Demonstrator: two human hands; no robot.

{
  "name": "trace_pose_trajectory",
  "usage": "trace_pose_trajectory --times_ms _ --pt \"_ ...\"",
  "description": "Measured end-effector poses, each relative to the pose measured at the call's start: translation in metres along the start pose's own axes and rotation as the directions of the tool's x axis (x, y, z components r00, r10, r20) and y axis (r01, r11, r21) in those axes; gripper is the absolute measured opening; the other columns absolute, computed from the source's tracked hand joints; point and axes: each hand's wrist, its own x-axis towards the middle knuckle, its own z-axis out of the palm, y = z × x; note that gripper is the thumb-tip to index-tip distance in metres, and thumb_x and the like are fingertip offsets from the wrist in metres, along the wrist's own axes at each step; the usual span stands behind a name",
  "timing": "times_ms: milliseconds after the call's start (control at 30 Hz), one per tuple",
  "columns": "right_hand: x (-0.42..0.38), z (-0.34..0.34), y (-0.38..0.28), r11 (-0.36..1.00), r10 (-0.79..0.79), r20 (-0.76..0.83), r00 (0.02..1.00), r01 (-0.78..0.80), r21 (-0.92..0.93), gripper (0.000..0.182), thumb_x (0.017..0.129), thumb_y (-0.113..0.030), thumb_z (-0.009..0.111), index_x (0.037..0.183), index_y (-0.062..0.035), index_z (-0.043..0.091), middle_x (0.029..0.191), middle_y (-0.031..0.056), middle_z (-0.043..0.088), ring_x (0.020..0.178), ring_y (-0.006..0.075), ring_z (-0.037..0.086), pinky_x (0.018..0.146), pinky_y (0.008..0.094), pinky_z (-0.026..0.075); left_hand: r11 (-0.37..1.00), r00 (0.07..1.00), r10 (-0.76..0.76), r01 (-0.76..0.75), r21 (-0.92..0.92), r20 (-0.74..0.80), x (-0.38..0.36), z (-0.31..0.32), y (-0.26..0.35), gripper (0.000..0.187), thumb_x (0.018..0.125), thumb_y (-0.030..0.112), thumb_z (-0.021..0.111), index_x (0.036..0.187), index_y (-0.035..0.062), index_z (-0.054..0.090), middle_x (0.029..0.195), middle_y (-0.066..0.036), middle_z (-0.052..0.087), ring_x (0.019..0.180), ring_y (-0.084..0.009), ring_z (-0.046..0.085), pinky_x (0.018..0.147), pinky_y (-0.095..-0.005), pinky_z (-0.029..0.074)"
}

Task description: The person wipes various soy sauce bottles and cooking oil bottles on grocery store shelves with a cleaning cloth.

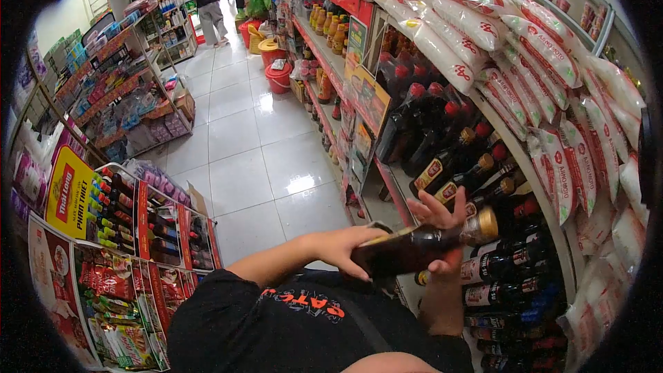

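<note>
A dark glass bottle [400, 252] with a gold cap lies almost level in front of my chest, its cap pointing right toward the shelf. My left hand [349, 245] is closed around the bottle's base end, where a bit of pale label shows. My right hand [445, 224] is at the neck end, with its fingers spread upward and the thumb below. The bottle crosses in front of that palm, hiding part of it. Just beyond are more dark bottles with gold caps and labels [452, 186], leaning on the shelf at my right.
Stacked white bags [552, 76] fill the upper right. Dark bottles [501, 269] lie in rows below them. A rack of bottles and packets [135, 221] stands close on the left. A tiled aisle [238, 166] runs ahead, past red buckets [278, 77], toward a person in black [205, 0].
</note>
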Motion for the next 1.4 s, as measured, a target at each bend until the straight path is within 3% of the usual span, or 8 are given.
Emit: trace_pose_trajectory --times_ms 233,333,433,567,800,933,1133,1400 --pt "-0.012 -0.008 -0.012 0.975 -0.146 0.144 0.979 0.167 -0.147 0.049 0.065 -0.019 0.075 0.099 -0.0066 0.042 0.093 0.0175 0.059 0.095 0.0343 0.055 0.086 0.0474 0.041 0.974 0.947 -0.061 0.125 0.188 -0.314 0.000 0.014 -0.016 0.059 0.075 0.043 0.063 0.115 0.0042 0.044 0.104 -0.012 0.051 0.097 -0.0254 0.049 0.084 -0.0354 0.039" --pt "-0.009 0.020 -0.031 0.912 -0.186 0.174 0.967 0.236 -0.336 0.039 0.065 -0.018 0.075 0.089 -0.0077 0.045 0.087 0.0113 0.061 0.086 0.0306 0.058 0.080 0.0458 0.046 0.773 0.762 -0.335 -0.113 -0.624 -0.554 -0.001 0.020 -0.054 0.047 0.086 0.042 0.050 0.114 0.0046 0.045 0.098 -0.007 0.053 0.093 -0.0169 0.049 0.079 -0.0311 0.041" --pt "0.001 0.023 -0.040 0.787 -0.129 0.513 0.848 0.403 -0.468 0.036 0.064 -0.013 0.076 0.085 -0.0070 0.047 0.091 0.0095 0.062 0.086 0.0295 0.060 0.075 0.0420 0.049 0.727 0.742 -0.502 0.082 -0.682 -0.445 0.008 0.019 -0.025 0.044 0.090 0.041 0.042 0.113 0.0046 0.047 0.093 -0.004 0.052 0.084 -0.0113 0.048 0.072 -0.0265 0.042" --pt "-0.001 0.032 -0.036 0.798 -0.041 0.418 0.908 0.281 -0.533 0.037 0.063 -0.014 0.077 0.085 -0.0067 0.047 0.090 0.0095 0.062 0.086 0.0289 0.060 0.075 0.0404 0.049 0.621 0.741 -0.663 0.461 -0.633 -0.110 0.004 0.031 -0.036 0.042 0.089 0.041 0.044 0.113 0.0065 0.050 0.096 -0.004 0.055 0.083 -0.0121 0.053 0.068 -0.0264 0.046" --pt "-0.014 0.022 -0.014 0.734 -0.072 0.391 0.918 0.314 -0.602 0.041 0.066 -0.017 0.075 0.091 -0.0074 0.044 0.087 0.0111 0.061 0.084 0.0297 0.059 0.075 0.0409 0.048 0.863 0.675 -0.501 0.440 -0.250 -0.541 0.003 0.033 -0.064 0.045 0.082 0.046 0.054 0.088 0.0009 0.057 0.070 -0.007 0.054 0.065 -0.0119 0.049 0.056 -0.0307 0.041" --pt "-0.015 0.020 -0.013 0.747 0.006 0.373 0.928 0.244 -0.618 0.042 0.060 -0.012 0.077 0.090 -0.0069 0.048 0.090 0.0109 0.061 0.085 0.0287 0.060 0.073 0.0398 0.049 0.685 0.733 -0.220 0.586 0.433 -0.644 0.003 0.016 -0.030 0.035 0.073 0.037 0.065 0.065 0.0041 0.056 0.067 -0.014 0.057 0.064 -0.0265 0.055 0.055 -0.0367 0.041" --pt "-0.049 -0.012 -0.006 0.645 0.047 -0.046 0.998 -0.065 -0.761 0.041 0.062 -0.009 0.074 0.094 -0.0052 0.050 0.093 0.0102 0.059 0.084 0.0241 0.058 0.076 0.0327 0.046 0.775 0.753 -0.003 0.417 0.474 -0.658 -0.013 -0.002 -0.041 0.027 0.075 0.024 0.064 0.061 0.0032 0.055 0.063 -0.012 0.055 0.059 -0.0282 0.050 0.054 -0.0373 0.038" --pt "-0.085 -0.074 -0.019 0.596 -0.355 -0.678 0.644 -0.403 -0.695 0.037 0.066 -0.011 0.072 0.097 -0.0035 0.052 0.088 0.0048 0.056 0.081 0.0155 0.054 0.073 0.0297 0.043 0.825 0.567 -0.268 0.553 0.119 -0.779 -0.068 0.000 -0.087 0.021 0.078 0.016 0.062 0.067 -0.0010 0.055 0.063 -0.011 0.053 0.061 -0.0217 0.049 0.056 -0.0308 0.039"
